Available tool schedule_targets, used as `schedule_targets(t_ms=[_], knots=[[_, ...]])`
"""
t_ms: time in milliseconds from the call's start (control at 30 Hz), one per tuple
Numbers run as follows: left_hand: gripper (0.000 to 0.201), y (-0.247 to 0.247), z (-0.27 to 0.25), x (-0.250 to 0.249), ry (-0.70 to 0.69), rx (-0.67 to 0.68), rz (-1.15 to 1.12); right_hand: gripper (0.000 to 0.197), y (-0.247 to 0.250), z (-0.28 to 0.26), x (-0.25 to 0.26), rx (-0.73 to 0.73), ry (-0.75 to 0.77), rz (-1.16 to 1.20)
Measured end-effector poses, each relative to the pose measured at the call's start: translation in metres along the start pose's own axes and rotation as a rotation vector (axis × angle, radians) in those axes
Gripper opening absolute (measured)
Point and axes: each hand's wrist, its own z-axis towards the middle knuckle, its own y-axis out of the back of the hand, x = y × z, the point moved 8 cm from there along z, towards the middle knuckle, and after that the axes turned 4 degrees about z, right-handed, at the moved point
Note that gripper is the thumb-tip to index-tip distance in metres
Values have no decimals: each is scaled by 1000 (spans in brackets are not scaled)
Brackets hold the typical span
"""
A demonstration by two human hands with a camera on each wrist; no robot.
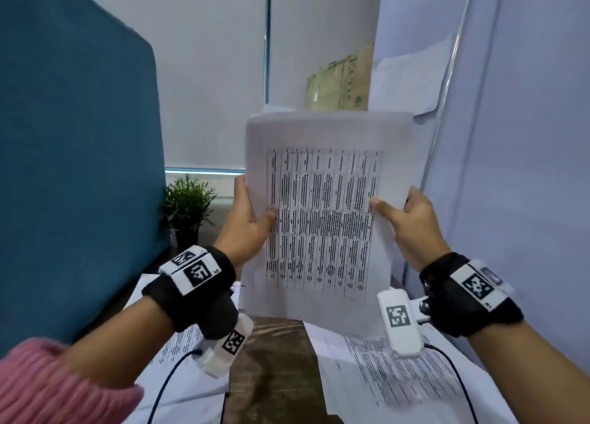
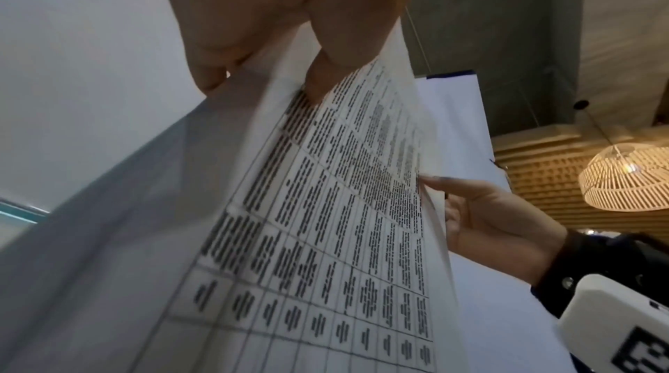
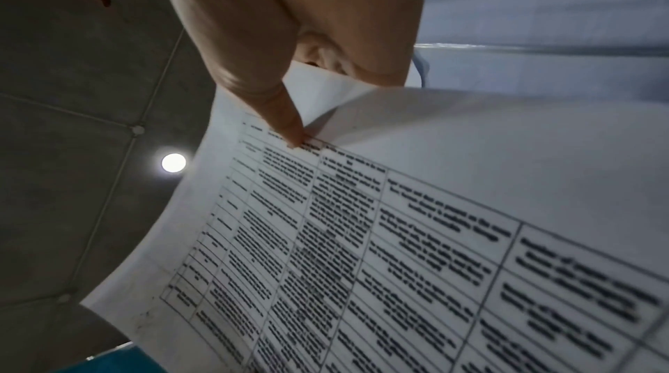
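Note:
A thin stack of white sheets printed with a table (image 1: 322, 219) is held upright above the desk, in the middle of the head view. My left hand (image 1: 247, 222) grips its left edge, thumb on the front and fingers behind. At the right edge my right hand (image 1: 405, 219) pinches it the same way. The printed sheet (image 2: 326, 221) fills the left wrist view, my thumb (image 2: 326, 75) pressed on it and my right hand (image 2: 485, 216) at its far edge. In the right wrist view my thumb (image 3: 286, 124) presses the sheet (image 3: 416, 236).
More printed pages (image 1: 389, 375) lie spread on the wooden desk (image 1: 274, 359) below. A teal partition (image 1: 73, 155) stands at the left, a small potted plant (image 1: 186, 209) beside it. A white panel (image 1: 510, 136) rises on the right, a cardboard box (image 1: 341, 82) behind.

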Motion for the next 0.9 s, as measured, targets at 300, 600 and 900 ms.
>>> schedule_targets(t_ms=[300, 600, 900], knots=[[34, -5, -21, 33, 82, -29, 45, 35, -18, -26, -48, 16, -154, -112], [21, 1, -31, 43, 118, -118, 66, 28, -26, -32, -58, -65, -191, -202], [17, -1, -32, 53, 169, -100, 62, 30, -30, -37, -59, -59, -211, -198]])
